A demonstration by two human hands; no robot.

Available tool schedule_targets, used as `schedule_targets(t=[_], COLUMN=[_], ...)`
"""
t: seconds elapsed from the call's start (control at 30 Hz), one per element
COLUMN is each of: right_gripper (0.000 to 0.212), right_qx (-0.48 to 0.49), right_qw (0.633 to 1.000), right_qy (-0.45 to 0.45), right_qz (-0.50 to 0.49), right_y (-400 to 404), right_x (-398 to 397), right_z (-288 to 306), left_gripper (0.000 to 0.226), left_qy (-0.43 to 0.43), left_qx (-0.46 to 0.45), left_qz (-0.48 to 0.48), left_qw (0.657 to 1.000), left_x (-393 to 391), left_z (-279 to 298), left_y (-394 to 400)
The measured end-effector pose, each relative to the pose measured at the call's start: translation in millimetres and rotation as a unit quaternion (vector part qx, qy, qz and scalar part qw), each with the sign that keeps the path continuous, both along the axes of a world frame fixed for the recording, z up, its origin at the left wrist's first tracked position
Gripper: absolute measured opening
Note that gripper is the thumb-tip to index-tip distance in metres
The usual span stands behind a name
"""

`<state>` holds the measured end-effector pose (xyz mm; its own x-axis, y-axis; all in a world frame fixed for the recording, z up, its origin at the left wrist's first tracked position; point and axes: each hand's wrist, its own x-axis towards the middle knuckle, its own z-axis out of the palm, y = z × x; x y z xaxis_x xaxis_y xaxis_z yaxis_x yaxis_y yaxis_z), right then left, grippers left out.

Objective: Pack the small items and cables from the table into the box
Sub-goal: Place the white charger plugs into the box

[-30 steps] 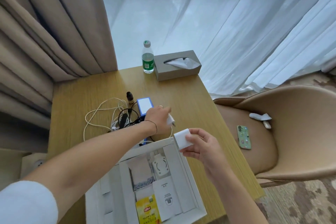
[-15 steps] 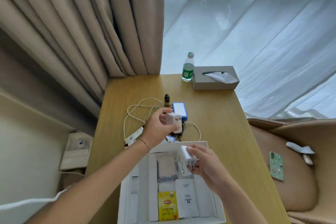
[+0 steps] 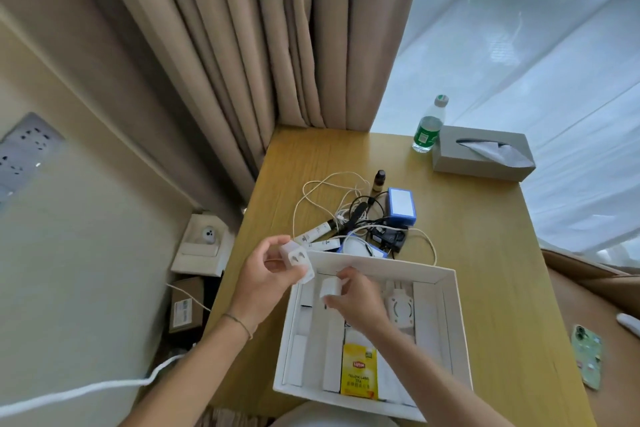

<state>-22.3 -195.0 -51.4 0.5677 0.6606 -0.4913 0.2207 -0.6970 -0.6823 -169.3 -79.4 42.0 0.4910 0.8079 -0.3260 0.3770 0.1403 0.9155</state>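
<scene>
The light wooden table [image 3: 478, 253] bears an open white cardboard box [image 3: 459, 340] at its near edge, with tangled white and black cables [image 3: 346, 215] heaped at the box's twelve o'clock. The left hand [image 3: 261, 276] pinches a white plug adapter [image 3: 297, 259] at the box's ten o'clock corner, while the right hand [image 3: 356, 298] lowers a smaller white charger block [image 3: 330, 287] inside; both, I judge, need seating in free slots before the cables.

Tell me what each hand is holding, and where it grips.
Left hand pinches a white plug adapter by its sides. Right hand pinches a smaller white charger block by its edges.

The desk [image 3: 467, 253] looked like smooth matt wood, the box [image 3: 460, 340] white matt cardboard, the chargers' [image 3: 298, 262] shells glossy plastic.
</scene>
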Motion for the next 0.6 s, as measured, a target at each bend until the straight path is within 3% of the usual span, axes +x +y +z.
schedule_targets(t=[0.17, 0.4, 0.5, 0.6], right_gripper=[0.04, 0.042, 0.04, 0.037], right_qx=[-0.028, -0.003, 0.017, 0.041], right_qw=[0.973, 0.962, 0.967, 0.983], right_qy=[-0.198, -0.233, -0.226, -0.176], right_qz=[0.116, 0.142, 0.117, 0.035], right_y=[10.7, 15.7, 7.3, -10.9], right_x=[-10.6, -11.7, -9.7, -5.2], right_z=[-12.3, -17.8, -14.5, -13.7], left_gripper=[0.07, 0.061, 0.062, 0.062], left_qy=[0.054, 0.101, 0.158, 0.234], left_qx=[0.043, 0.131, 0.214, 0.353], left_qz=[-0.051, -0.179, -0.274, -0.37], left_qw=[0.996, 0.97, 0.924, 0.827], left_x=[-24.0, -24.0, -14.9, -1.2], left_z=[1.7, 0.4, -8.3, -21.4], left_y=[-15.7, -31.0, -33.2, -32.3])
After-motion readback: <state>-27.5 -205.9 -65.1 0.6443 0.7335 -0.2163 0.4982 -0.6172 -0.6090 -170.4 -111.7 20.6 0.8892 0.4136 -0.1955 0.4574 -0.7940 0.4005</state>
